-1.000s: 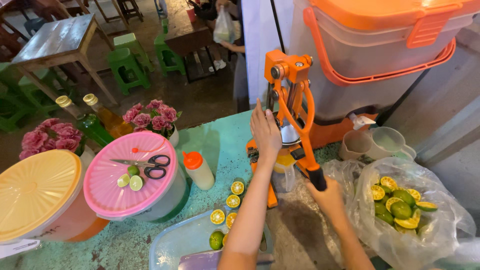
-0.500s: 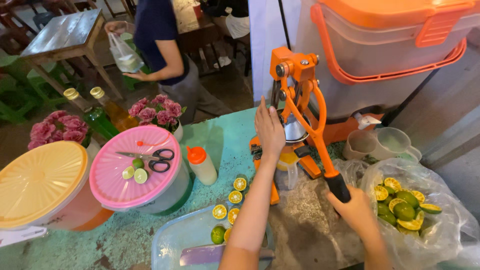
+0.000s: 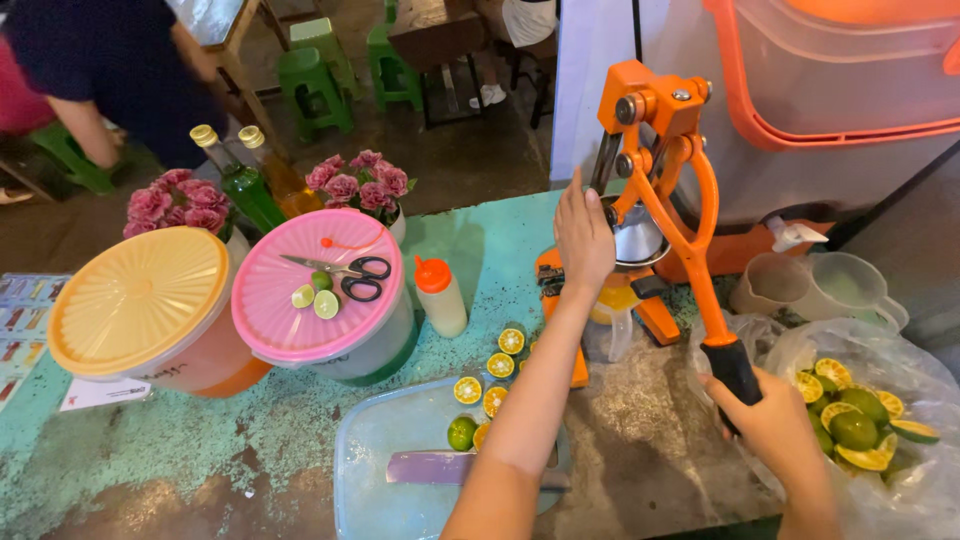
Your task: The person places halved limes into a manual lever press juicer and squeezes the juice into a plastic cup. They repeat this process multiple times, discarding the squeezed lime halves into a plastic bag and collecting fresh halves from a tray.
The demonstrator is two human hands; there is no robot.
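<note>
**Caller:** What do you have on the hands?

**Operator:** My landmark is the orange cast-metal lever juicer [image 3: 655,190] standing on the worn turquoise table [image 3: 200,450]. I see the right hand [image 3: 765,420] wrapped tight around the black grip [image 3: 733,365] at the low end of the juicer's lever. The left hand [image 3: 584,240] lies flat against the juicer's left side, fingers straight up and together, beside the steel press cup [image 3: 636,235]. I cannot tell whether it grips anything.

**Caller:** And the fruit?

**Operator:** Under the cup sits a clear plastic jug [image 3: 608,325] with yellow juice. Halved small green limes with orange flesh [image 3: 498,365] lie on the table just left of the juicer's base. Right of the juicer, a clear plastic bag [image 3: 900,480] holds more squeezed halves, touching my right wrist.

**Caller:** Anything else nearby?

**Operator:** Left of the juicer stands a white squeeze bottle with an orange cap [image 3: 440,297], then a tub with a round pink lid [image 3: 320,300] carrying black-handled scissors [image 3: 345,272], and a tub with a yellow lid [image 3: 137,300] further left.
</note>
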